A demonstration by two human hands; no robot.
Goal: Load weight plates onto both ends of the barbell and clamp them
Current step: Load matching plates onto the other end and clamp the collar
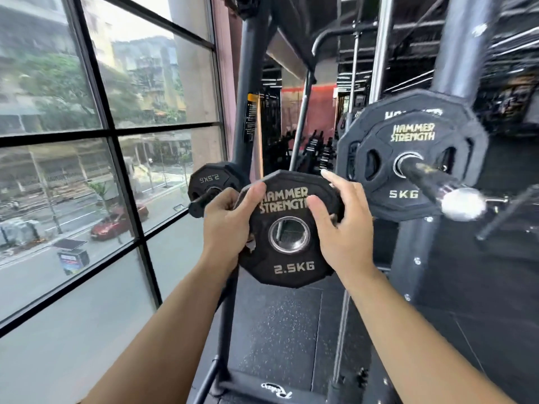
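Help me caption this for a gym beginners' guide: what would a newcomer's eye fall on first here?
First, the black 2.5 kg plate at centre, gripped upright by the left hand and right hand on its two sides. To the right, a 5 kg plate sits on the barbell sleeve, whose shiny end points toward the camera. The large window on the left shows a street below.

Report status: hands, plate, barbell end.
Left hand and right hand hold black rubber 2.5 kg plate, not yet on chrome barbell sleeve. Black 5 kg plate already on it. Sleeve end unobstructed.
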